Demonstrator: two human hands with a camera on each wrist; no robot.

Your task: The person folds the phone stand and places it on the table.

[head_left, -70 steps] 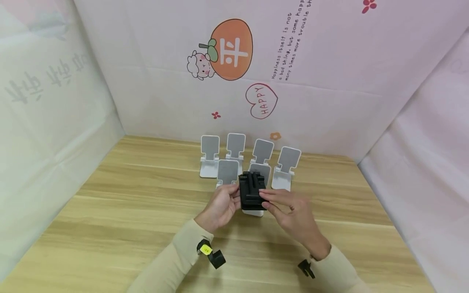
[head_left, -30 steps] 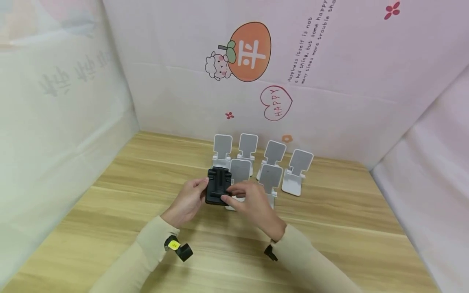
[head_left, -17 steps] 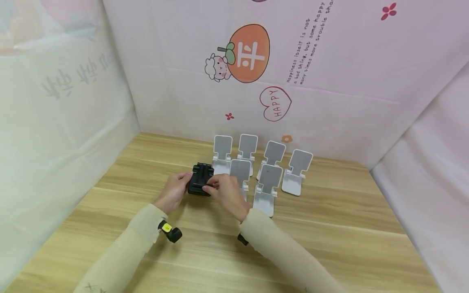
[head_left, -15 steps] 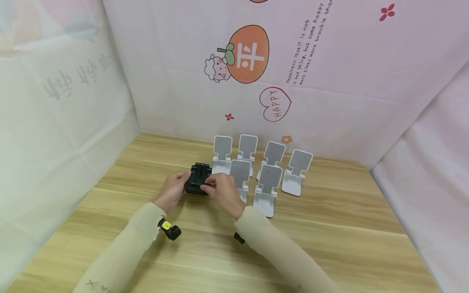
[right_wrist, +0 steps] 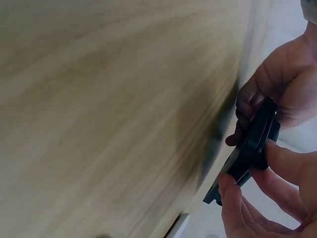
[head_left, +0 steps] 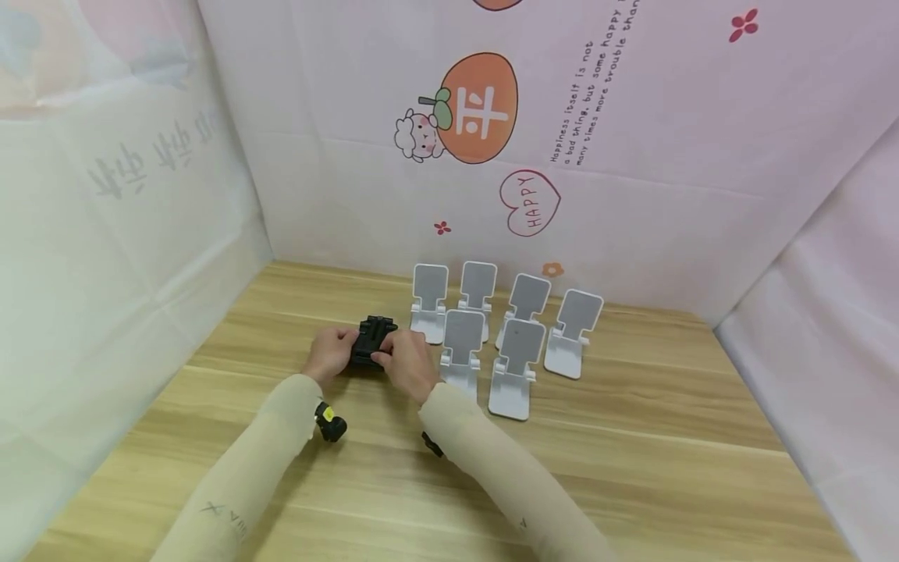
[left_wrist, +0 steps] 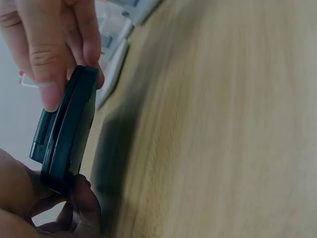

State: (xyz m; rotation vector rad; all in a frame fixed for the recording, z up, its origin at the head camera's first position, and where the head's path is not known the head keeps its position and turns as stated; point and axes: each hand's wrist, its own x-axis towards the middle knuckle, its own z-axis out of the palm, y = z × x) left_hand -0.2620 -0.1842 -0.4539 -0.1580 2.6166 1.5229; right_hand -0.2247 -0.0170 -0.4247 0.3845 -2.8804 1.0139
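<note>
A black folded phone stand (head_left: 372, 337) is held between both hands, close over the wooden table to the left of the white stands. My left hand (head_left: 330, 353) grips its left edge, and my right hand (head_left: 407, 361) pinches its right edge between thumb and fingers. In the left wrist view the folded stand (left_wrist: 74, 126) is seen edge-on, its two plates lying flat together, with a shadow on the wood beside it. The right wrist view shows the same black stand (right_wrist: 250, 144) with fingers at both ends.
Several white phone stands with grey pads, such as this front one (head_left: 509, 394), stand unfolded in two rows right of the hands. The wooden table (head_left: 632, 437) is bordered by printed white cloth walls (head_left: 351, 195) at the back and sides.
Both hands have carried the black stand leftward, from in front of the white stands to beside them, and lower toward the table. The white stands have stayed in place.
</note>
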